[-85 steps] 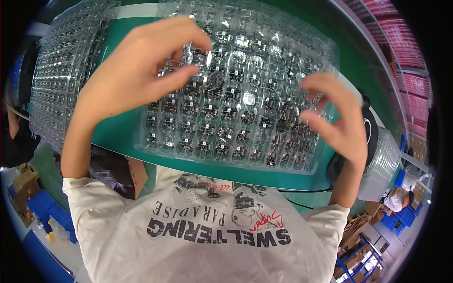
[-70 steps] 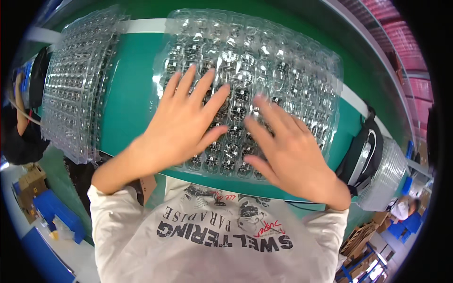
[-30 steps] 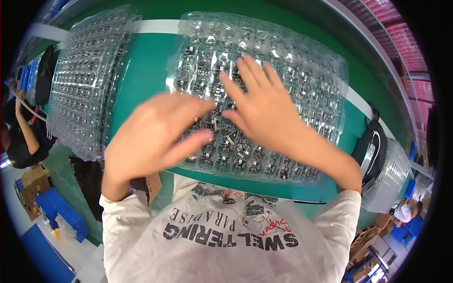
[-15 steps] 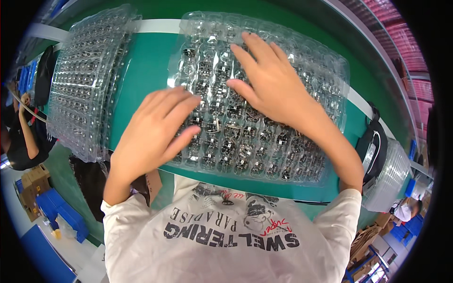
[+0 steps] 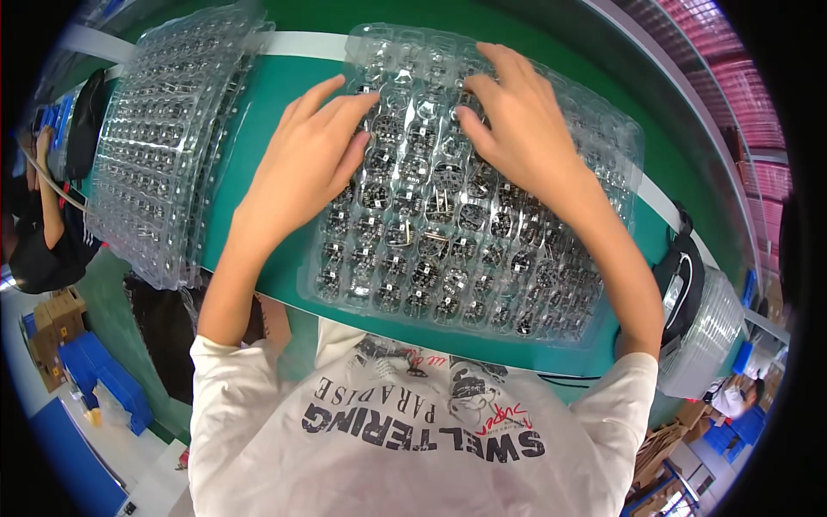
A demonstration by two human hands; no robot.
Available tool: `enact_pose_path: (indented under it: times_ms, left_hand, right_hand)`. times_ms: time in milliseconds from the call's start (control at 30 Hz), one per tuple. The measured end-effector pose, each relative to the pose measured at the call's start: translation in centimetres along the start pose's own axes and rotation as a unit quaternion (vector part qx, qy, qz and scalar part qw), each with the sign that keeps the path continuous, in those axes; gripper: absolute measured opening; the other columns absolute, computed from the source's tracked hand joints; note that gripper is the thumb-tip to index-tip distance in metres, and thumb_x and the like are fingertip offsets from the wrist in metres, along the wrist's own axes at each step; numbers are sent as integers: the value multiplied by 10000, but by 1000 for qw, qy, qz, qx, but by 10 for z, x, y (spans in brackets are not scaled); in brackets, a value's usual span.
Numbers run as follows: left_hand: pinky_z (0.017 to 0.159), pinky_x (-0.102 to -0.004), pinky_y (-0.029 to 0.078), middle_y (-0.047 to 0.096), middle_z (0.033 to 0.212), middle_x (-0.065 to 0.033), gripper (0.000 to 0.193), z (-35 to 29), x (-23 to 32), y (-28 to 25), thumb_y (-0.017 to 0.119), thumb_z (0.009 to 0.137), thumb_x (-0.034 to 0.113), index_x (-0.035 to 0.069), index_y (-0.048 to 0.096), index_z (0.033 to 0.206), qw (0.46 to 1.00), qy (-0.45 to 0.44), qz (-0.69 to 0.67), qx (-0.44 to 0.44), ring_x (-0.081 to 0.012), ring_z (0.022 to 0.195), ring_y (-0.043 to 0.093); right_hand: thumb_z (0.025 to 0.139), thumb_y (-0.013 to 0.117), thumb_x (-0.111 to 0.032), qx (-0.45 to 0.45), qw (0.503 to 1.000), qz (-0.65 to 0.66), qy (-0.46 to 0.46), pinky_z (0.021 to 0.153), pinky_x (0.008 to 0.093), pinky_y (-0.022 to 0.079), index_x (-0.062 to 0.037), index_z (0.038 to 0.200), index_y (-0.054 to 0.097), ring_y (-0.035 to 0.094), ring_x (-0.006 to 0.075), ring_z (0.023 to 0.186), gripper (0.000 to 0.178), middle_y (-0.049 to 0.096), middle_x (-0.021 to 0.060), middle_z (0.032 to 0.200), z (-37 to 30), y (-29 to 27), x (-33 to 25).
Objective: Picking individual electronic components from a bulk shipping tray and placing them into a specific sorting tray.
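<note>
A clear plastic blister tray point(image 5: 310, 281) lies in front of me, its pockets holding many small round dark circuit-board parts point(image 5: 424, 274). Some pockets at its far side look bare. Over the tray's far left edge is my left hand point(image 5: 312, 157), fingers spread, with the index fingertip beside a dark part in an upper-left pocket. My right hand point(image 5: 527, 129) rests over the far middle of the tray, fingers bent but apart, thumb low over a pocket. Nothing shows held in either hand, though the right palm covers several pockets.
On the left of the green table point(image 5: 274, 103) stands a stack of similar filled clear trays point(image 5: 159, 155). More stacked clear trays point(image 5: 708, 323) and a black bag-like item point(image 5: 682, 289) are at right. A person in black point(image 5: 52, 215) works at far left. Blue bins point(image 5: 103, 379) sit lower left.
My left hand has moved up and away from me, to the tray's upper-left corner. My right hand has shifted right, its fingers more bent. The tray sits slightly differently in the picture.
</note>
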State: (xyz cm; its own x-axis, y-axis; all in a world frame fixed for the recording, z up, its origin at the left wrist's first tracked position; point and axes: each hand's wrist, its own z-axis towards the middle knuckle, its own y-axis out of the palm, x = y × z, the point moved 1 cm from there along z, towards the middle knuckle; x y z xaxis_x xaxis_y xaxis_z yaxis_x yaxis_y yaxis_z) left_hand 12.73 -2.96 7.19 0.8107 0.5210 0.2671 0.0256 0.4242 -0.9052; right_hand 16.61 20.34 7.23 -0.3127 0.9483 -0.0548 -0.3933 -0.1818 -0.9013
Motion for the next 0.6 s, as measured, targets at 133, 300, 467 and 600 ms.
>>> enact_pose_path:
  times_ms: [133, 300, 467, 600]
  left_hand:
    - [900, -428, 419, 601, 1018, -139, 374, 0, -2, -4, 607, 778, -15, 33, 556, 1145, 999, -20, -35, 2, -333, 1091, 514]
    - [872, -416, 419, 571, 1055, -113, 306, 3, -5, -1, 625, 760, -10, 25, 599, 1063, 999, -31, -15, 21, -305, 1047, 513]
    - [861, -399, 418, 544, 1132, -87, 209, 11, -9, 4, 645, 756, 14, 24, 636, 965, 998, -24, 36, 53, -289, 1059, 505]
    - [876, -396, 417, 557, 1108, -105, 134, 15, -14, 2, 650, 765, 40, 30, 629, 897, 998, -12, 25, 64, -301, 1071, 510]
  right_hand:
    - [815, 612, -156, -51, 998, 22, 9, 973, 446, 393, 5, 908, 621, 473, 363, 1202, 186, 507, 194, 1291, 13, -3, 6]
    - [804, 618, -158, -54, 989, 135, 17, 1005, 462, 366, 6, 893, 616, 421, 379, 1249, 187, 463, 215, 1336, 12, -22, 14]
    - [787, 630, -166, -65, 998, 9, -4, 1022, 461, 350, 12, 899, 615, 424, 385, 1243, 211, 466, 227, 1331, 14, 1, -1]
    - [767, 645, -173, -40, 999, 27, -1, 1014, 468, 357, 18, 918, 632, 443, 375, 1228, 244, 481, 214, 1325, 16, -4, 4]
